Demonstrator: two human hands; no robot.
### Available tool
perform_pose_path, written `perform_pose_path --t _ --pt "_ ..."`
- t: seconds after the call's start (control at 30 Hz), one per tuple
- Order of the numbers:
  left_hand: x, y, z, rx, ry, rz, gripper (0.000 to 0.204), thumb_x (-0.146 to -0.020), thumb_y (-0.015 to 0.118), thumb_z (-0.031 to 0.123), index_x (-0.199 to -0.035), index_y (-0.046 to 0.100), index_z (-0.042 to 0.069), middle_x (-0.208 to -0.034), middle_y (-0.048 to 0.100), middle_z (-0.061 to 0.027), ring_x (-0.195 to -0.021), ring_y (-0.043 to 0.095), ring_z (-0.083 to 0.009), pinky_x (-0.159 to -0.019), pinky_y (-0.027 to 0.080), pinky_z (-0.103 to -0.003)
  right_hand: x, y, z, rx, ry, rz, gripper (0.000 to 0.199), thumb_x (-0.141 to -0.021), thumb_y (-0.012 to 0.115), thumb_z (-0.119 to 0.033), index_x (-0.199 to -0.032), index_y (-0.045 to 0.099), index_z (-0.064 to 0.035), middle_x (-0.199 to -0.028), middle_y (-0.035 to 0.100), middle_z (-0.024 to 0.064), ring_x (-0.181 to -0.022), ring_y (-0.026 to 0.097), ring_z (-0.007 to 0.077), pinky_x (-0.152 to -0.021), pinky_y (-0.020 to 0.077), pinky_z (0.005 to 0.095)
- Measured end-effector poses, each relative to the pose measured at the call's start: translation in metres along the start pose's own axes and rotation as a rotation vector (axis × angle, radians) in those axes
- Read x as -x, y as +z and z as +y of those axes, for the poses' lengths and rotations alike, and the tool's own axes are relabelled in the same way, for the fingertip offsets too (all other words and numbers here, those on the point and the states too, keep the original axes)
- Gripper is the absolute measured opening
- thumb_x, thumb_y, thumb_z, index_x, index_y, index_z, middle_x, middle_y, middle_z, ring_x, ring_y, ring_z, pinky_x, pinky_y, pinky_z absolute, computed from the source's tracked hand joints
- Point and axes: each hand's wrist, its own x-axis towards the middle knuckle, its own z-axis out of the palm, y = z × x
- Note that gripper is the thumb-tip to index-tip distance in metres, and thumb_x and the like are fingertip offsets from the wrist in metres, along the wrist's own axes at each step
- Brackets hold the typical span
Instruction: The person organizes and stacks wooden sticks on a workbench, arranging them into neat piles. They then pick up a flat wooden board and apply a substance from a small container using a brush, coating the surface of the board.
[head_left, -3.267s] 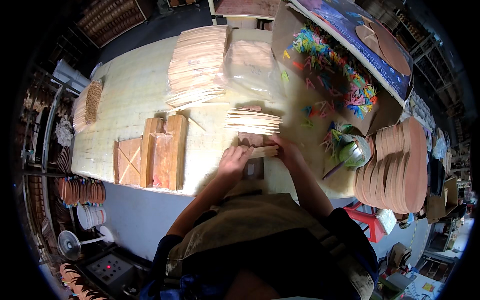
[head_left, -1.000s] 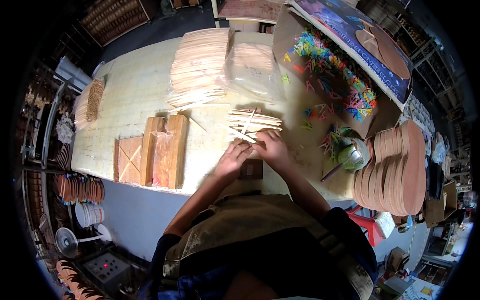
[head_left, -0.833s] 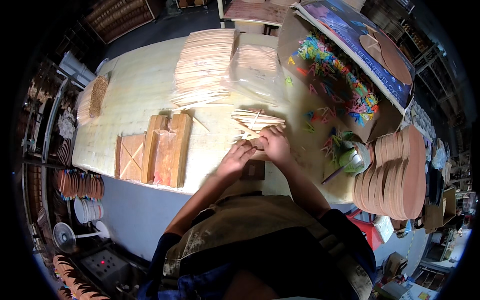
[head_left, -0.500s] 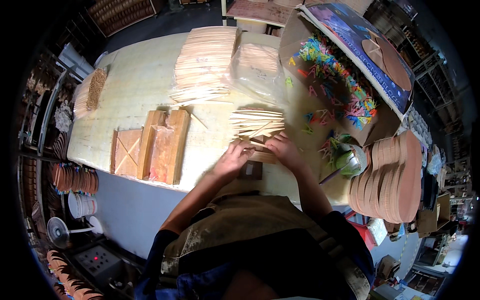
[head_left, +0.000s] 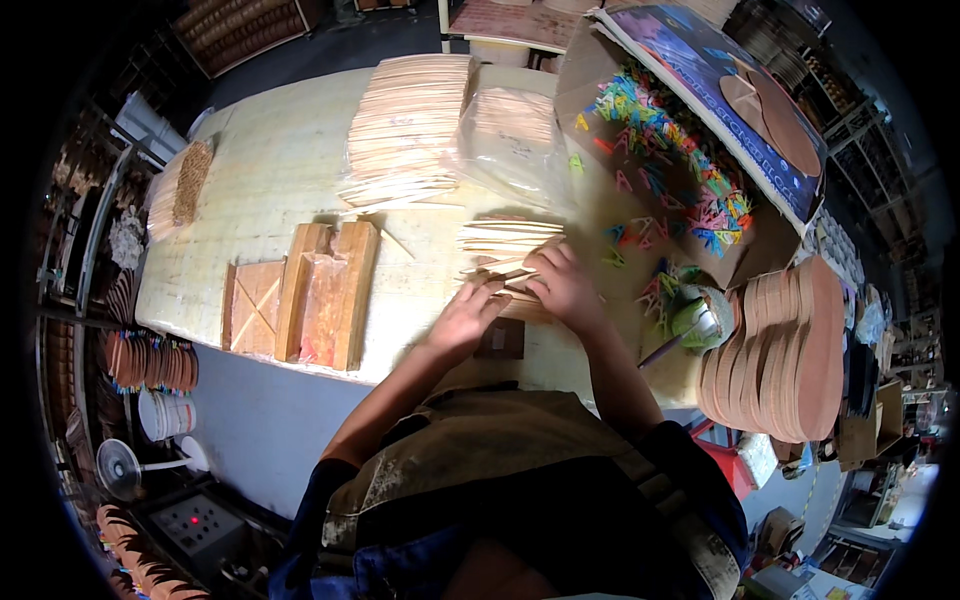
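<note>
Thin pale wooden strips (head_left: 512, 238) lie in a loose pile on the table in front of me, several of them crossing at angles. My left hand (head_left: 466, 314) is at the pile's near left side, its thumb and fingers closed on the end of a strip. Across from it, my right hand (head_left: 566, 288) has curled fingers pinching a strip at the pile's right side; the fingers partly cover the grip. More strips show just below the fingertips. A small dark brown block (head_left: 501, 340) sits between my wrists, close to the table's front edge.
A wooden jig (head_left: 350, 300) stands left, beside a flat frame with crossed strips (head_left: 256, 312). Bundled strips (head_left: 410, 120) and a plastic bag of strips (head_left: 512, 140) lie behind. Right are a box (head_left: 715, 110) of colourful clips, a green-white pot (head_left: 700, 322) and stacked curved brown boards (head_left: 775, 350).
My right hand has moved slightly up and left over the pile, its fingers now more curled. My left hand stays almost in place. Some strips at the pile have shifted.
</note>
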Motion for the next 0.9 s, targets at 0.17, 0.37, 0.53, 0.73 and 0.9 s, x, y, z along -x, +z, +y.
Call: perform_pose_path --t 0.17,0.37,0.53,0.73,0.9 --pt "-0.001 -0.002 0.007 0.001 0.013 0.032 0.04 -0.078 0.053 0.006 -0.118 0.06 0.002 -0.124 0.052 -0.0134 -0.115 0.048 -0.0336 -0.099 0.043 -0.039 0.013 0.014 0.012 0.023 -0.001 -0.107 0.007 -0.072 0.066 -0.009 -0.075 0.059 -0.0081 -0.083 0.058 0.0065 -0.086 0.053 0.0272 -0.079 0.0457 0.0394" --pt "0.003 -0.001 0.016 -0.052 -0.066 0.021 0.046 -0.081 0.05 0.006 -0.127 0.054 0.005 -0.126 0.051 -0.011 -0.112 0.048 -0.031 -0.097 0.038 -0.043 0.022 0.021 0.014 -0.026 0.017 -0.016 0.005 -0.073 0.065 -0.008 -0.074 0.06 -0.0088 -0.077 0.058 0.0076 -0.08 0.053 0.029 -0.076 0.0455 0.0396" --pt "-0.003 -0.001 0.017 -0.23 -0.093 -0.049 0.048 -0.083 0.048 0.009 -0.131 0.051 0.006 -0.122 0.05 -0.0102 -0.107 0.047 -0.0275 -0.096 0.032 -0.044 0.021 0.019 0.014 -0.034 0.061 -0.001 0.004 -0.074 0.065 -0.009 -0.075 0.06 -0.0087 -0.077 0.059 0.0073 -0.08 0.053 0.0291 -0.075 0.0459 0.0397" --pt "0.003 0.001 0.017 -0.041 -0.145 -0.04 0.045 -0.085 0.049 0.01 -0.129 0.053 0.005 -0.121 0.05 -0.0111 -0.107 0.047 -0.0282 -0.096 0.033 -0.045 0.024 0.014 0.015 -0.056 0.078 -0.075 0.002 -0.075 0.065 -0.011 -0.076 0.063 -0.0095 -0.079 0.061 0.0059 -0.081 0.055 0.0282 -0.074 0.0461 0.0393" --pt "0.001 0.001 0.007 -0.044 -0.032 0.015 0.046 -0.082 0.05 0.007 -0.128 0.053 0.003 -0.119 0.052 -0.0127 -0.106 0.049 -0.0291 -0.093 0.038 -0.042 0.026 0.014 0.023 -0.222 0.135 -0.079 0.002 -0.077 0.063 -0.009 -0.078 0.064 -0.0075 -0.076 0.062 0.0082 -0.074 0.057 0.0325 -0.071 0.0475 0.0376"
